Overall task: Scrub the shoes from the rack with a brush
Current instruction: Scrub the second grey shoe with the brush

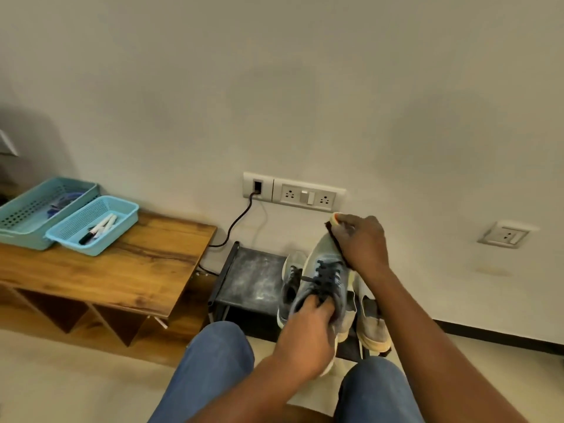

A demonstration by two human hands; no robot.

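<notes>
My left hand [308, 340] grips a grey sneaker with dark laces [323, 270] by its heel end, holding it up toe-away over the rack. My right hand [361, 242] holds a brush [334, 224] with a pale handle and dark bristles against the right side of the sneaker's toe; most of the brush is hidden under my fingers. The low black shoe rack [250, 276] stands against the wall, dusty on its top shelf. A second grey sneaker [291, 279] sits on it behind the held one, and a tan shoe [372, 325] lies at the rack's right.
A wooden bench [122, 270] stands left of the rack with two blue plastic baskets [91, 227], one holding markers. A black cable [238, 221] runs from the wall socket panel [293, 193] down behind the rack. My knees in jeans [213, 361] fill the foreground.
</notes>
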